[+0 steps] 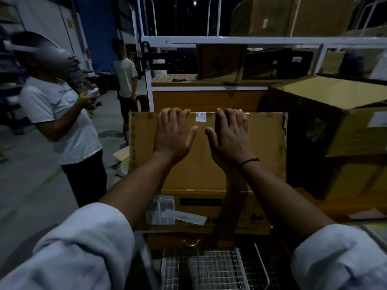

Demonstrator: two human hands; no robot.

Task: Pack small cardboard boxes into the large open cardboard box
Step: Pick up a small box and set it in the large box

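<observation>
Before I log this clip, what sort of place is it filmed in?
Probably a warehouse or packing area: large cardboard boxes stacked on the right, a white metal rack holding flattened cartons, and a wire-mesh frame below the cardboard flap that the left hand and right hand hold.

Fingertips of the left hand (pixel 174 135) and right hand (pixel 229 137) are hidden over the flap (pixel 207 174)'s far edge.
</observation>
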